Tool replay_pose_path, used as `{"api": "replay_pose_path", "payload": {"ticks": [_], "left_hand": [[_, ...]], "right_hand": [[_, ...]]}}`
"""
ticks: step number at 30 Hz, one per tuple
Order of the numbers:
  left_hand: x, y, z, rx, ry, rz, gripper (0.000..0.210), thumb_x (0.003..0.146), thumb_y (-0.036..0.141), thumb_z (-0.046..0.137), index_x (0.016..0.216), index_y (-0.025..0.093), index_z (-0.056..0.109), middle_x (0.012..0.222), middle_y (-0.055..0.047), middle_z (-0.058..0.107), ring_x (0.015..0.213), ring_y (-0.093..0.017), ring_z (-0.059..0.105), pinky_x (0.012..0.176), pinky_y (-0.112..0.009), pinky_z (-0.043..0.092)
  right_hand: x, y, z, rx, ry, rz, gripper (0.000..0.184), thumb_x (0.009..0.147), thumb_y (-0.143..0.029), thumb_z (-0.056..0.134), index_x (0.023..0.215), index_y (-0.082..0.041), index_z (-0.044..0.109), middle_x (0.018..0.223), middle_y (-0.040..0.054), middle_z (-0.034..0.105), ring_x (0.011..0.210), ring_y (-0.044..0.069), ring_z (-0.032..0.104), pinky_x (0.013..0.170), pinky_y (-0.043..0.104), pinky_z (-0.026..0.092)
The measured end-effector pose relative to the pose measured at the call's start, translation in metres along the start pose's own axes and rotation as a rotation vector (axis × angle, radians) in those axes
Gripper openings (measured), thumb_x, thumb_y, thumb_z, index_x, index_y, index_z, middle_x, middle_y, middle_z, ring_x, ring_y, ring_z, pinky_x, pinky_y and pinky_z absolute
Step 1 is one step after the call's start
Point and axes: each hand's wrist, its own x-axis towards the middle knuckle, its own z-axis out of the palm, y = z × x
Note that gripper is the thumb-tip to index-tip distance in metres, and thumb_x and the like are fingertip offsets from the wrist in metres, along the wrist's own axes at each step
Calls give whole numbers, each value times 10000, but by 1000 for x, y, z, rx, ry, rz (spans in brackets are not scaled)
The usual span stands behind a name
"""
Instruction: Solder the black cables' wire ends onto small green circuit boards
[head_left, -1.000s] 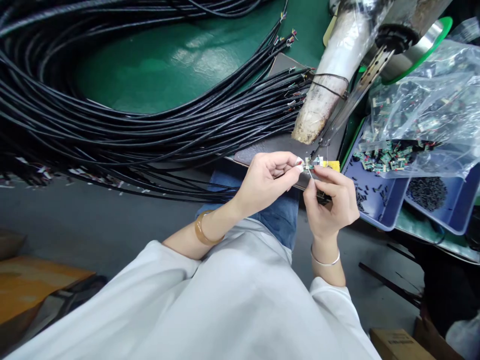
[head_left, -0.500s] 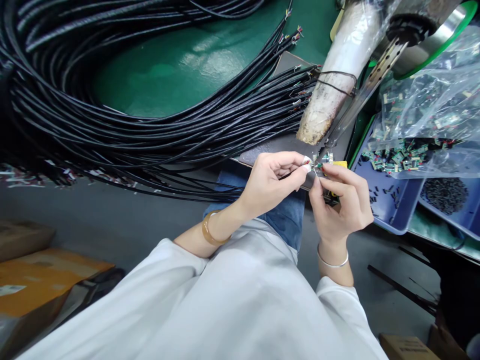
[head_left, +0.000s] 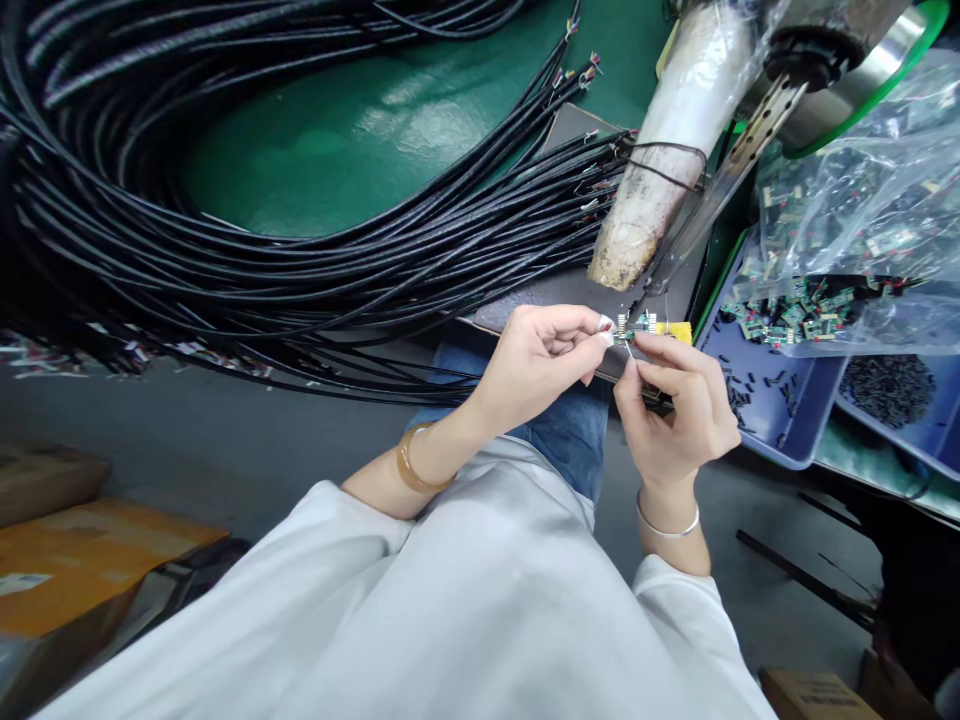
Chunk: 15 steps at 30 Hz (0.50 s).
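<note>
An electronics workshop, shown by black cables heaped on a green worktop, a soldering iron far right, small circuit boards and blue trays right, cartons near left

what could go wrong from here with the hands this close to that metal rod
A burn, perhaps: the rod looks like a soldering iron, and its lower end sits close to the right hand's fingertips; whether it's hot can't be seen.
The thin white wire at those fingertips could slip, being so fine.
The black cables hang past the table edge, so a snag might drag the bundle.
</note>
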Motion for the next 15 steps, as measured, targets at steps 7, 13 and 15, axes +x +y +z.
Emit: {"api": "replay_pose_path", "payload": {"ticks": [7, 13, 15], "left_hand": [[1, 4, 2, -7, 24, 30, 101, 797, 219, 688, 774, 122, 692, 575, 21, 614, 476, -60, 552, 469, -158, 459], [-2, 2, -2, 13, -13, -2, 96, 800, 209, 672, 755, 125, 679, 568, 23, 607, 466, -57, 539, 466, -158, 454], [-2, 0, -3, 24, -26, -11, 100, 805, 210, 661, 752, 127, 678, 572, 22, 602, 471, -58, 538, 470, -160, 455]], "right_hand": [[7, -3, -2, -36, 5, -8, 176, 849, -118, 723, 942, -254, 658, 1024, 18, 772, 885, 175, 756, 789, 324, 659], [2, -1, -2, -62, -18, -75, 185, 829, -118, 729, 905, -248, 622, 1045, 13, 778, 878, 155, 760, 763, 271, 647], [0, 1, -2, -70, -27, -90, 180, 836, -123, 722, 906, -249, 614, 1051, 12, 779, 875, 147, 759, 761, 260, 643]]}}
